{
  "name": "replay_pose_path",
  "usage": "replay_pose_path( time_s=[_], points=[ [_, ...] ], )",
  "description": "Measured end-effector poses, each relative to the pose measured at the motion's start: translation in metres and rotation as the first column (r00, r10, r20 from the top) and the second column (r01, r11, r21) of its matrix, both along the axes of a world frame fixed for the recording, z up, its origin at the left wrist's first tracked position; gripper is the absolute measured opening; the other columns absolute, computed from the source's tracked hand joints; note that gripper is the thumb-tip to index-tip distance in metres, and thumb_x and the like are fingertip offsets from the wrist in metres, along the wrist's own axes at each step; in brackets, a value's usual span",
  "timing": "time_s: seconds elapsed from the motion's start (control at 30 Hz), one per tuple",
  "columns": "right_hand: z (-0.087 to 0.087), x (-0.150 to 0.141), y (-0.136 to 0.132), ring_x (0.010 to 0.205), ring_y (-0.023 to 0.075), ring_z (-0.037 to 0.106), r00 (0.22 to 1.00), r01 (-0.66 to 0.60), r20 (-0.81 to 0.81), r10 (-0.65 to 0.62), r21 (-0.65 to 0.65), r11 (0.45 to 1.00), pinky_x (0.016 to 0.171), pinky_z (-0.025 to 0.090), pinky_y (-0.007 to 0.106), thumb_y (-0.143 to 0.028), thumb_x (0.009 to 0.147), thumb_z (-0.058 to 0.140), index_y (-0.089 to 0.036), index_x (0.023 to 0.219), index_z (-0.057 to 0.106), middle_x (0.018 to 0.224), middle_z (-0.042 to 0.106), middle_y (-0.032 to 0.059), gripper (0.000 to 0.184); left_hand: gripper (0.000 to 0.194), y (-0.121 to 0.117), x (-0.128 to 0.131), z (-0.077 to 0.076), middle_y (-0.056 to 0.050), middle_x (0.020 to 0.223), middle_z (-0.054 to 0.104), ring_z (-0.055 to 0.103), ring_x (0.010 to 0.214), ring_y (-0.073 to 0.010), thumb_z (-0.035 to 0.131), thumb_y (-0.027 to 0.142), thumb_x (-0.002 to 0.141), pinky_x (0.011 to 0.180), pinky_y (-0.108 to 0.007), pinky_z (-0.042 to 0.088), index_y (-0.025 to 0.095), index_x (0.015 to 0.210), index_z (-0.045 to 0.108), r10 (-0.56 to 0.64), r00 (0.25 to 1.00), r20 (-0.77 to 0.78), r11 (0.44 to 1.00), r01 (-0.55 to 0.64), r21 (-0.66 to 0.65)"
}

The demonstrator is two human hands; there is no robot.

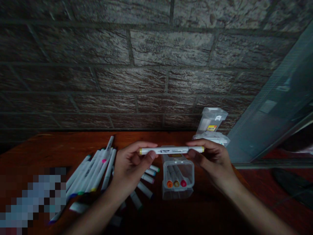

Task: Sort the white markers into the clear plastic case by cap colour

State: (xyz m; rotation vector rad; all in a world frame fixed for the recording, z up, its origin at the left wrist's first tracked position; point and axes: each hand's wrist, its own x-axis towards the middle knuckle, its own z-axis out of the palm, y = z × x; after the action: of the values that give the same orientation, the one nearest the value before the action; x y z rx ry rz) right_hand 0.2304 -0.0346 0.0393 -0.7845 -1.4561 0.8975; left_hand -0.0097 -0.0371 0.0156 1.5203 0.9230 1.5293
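Note:
A white marker point(172, 150) with yellow ends is held level between my two hands. My left hand point(135, 163) pinches its left end between thumb and fingers. At the other end, my right hand point(211, 156) grips the barrel near the yellow tip. Below the marker, a clear plastic case point(178, 164) lies on its side with its open end toward me. Inside it are three markers with orange, tan and red ends point(176, 183). Left of the case, partly behind my left hand and forearm, several loose white markers point(97, 169) are spread out.
The wooden table point(61, 143) stands against a stone-block wall point(146, 49). At the back right, an upright clear case point(212, 120) rises behind another clear plastic case point(221, 138). A glass panel point(266, 91) borders the right side. A blurred-out patch point(34, 202) covers the lower left.

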Motion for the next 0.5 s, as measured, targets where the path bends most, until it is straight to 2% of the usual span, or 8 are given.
replay_pose_path(
  time_s=[0.1,0.2,0.5],
  points=[
    [0.0053,-0.0051,-0.0015,0.061,0.0056,0.069,0.999,0.030,0.021,-0.031,0.067,0.997,0.058,0.053,0.008,-0.010,0.076,0.082,-0.032,0.091,0.085,0.075,0.078,-0.0031,0.026,0.011,-0.0003,0.0024,0.0053,0.000,0.068,0.070,0.056,0.053,-0.0090,0.080,0.025,0.086,0.049,-0.020,0.043,0.022,0.097,0.079,0.037,0.999,-0.022,0.999,-0.036,0.038],
    [0.0062,-0.0063,-0.0018,0.059,0.0052,0.068,0.999,0.038,0.027,-0.041,0.088,0.995,0.057,0.052,0.007,-0.010,0.075,0.082,-0.032,0.087,0.084,0.073,0.077,-0.0044,0.025,0.008,-0.0008,0.0032,0.0079,0.002,0.067,0.069,0.056,0.052,-0.0090,0.080,0.024,0.085,0.048,-0.020,0.043,0.023,0.093,0.078,0.053,0.997,-0.048,0.997,-0.050,0.059],
    [0.0005,0.0001,-0.0010,0.062,0.0071,0.067,0.998,0.031,0.053,-0.032,0.030,0.999,0.055,0.048,0.011,-0.019,0.085,0.078,-0.033,0.089,0.084,0.073,0.077,-0.0021,0.015,0.007,0.0019,0.0010,-0.0005,0.002,0.065,0.065,0.055,0.054,-0.0095,0.075,0.032,0.093,0.054,-0.022,0.045,0.027,0.095,0.079,0.014,0.999,-0.035,0.999,-0.012,0.035]
  ],
)
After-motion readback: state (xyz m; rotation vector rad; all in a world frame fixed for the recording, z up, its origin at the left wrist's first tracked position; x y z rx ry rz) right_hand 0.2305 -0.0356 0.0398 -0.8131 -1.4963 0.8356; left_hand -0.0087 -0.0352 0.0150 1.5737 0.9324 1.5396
